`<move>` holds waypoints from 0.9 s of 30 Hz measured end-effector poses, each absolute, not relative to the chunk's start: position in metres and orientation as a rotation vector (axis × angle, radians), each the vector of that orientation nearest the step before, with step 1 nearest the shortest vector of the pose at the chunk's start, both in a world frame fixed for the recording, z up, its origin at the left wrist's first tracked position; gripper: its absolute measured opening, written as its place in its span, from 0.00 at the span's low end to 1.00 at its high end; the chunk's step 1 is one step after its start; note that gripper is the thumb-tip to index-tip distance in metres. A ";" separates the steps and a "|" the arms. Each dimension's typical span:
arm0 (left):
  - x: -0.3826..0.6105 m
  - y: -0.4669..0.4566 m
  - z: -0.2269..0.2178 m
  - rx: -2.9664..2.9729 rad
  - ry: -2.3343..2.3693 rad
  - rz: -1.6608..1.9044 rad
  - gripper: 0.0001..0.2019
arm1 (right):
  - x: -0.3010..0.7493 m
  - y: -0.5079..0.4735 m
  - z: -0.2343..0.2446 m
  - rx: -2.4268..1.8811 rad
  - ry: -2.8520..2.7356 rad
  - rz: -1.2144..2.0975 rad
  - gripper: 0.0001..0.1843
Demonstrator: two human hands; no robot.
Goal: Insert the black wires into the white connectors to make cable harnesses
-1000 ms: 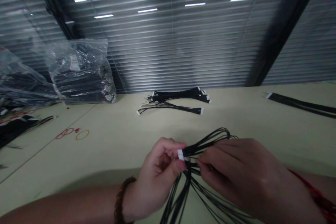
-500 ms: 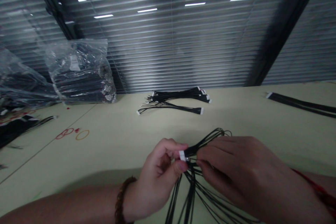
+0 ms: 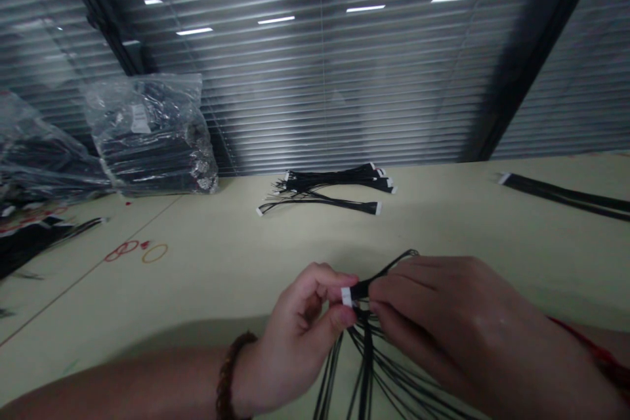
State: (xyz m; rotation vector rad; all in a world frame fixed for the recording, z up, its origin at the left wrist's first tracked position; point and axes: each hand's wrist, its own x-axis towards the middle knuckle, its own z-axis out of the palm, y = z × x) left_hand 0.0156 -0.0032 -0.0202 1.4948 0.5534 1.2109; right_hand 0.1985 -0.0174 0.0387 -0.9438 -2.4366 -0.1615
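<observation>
A small white connector is pinched between the thumb and index finger of my left hand. Black wires run from it, some hanging down toward the lower edge of the view, others looping up behind my right hand. Close beside the connector, the right thumb and forefinger are pressed together on the black wires. Their exact grip point is partly hidden by the fingers.
Finished-looking black cables with white ends lie near the blinds. More black cables lie at right. At left stand clear plastic bags of wires, with red and yellow rubber bands on the table.
My left hand and the connector have shifted slightly right, closer to my right fingers. The wire loop above my right hand now shows less and the hanging wires have swung a little.
</observation>
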 end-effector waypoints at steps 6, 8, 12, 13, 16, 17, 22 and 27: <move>0.018 -0.004 -0.014 1.385 0.599 1.189 0.08 | 0.200 -0.014 0.036 -0.901 -2.453 -0.094 0.10; 0.020 -0.003 -0.014 1.350 0.594 1.192 0.07 | 0.200 -0.013 0.035 -0.890 -2.467 -0.071 0.10; 0.021 0.000 -0.019 1.298 0.556 1.238 0.09 | 0.200 -0.013 0.037 -0.856 -2.457 -0.093 0.10; 0.021 0.001 -0.020 1.292 0.565 1.255 0.10 | 0.201 -0.013 0.038 -0.860 -2.454 -0.100 0.11; 0.019 0.004 -0.022 1.300 0.579 1.284 0.09 | 0.203 -0.015 0.041 -0.879 -2.454 -0.091 0.11; 0.019 0.004 -0.022 1.305 0.576 1.282 0.09 | 0.203 -0.016 0.041 -0.883 -2.455 -0.082 0.12; 0.018 0.001 -0.022 1.304 0.558 1.251 0.09 | 0.202 -0.017 0.041 -0.868 -2.457 -0.108 0.12; 0.018 -0.001 -0.019 1.287 0.558 1.255 0.09 | 0.201 -0.017 0.040 -0.841 -2.444 -0.157 0.12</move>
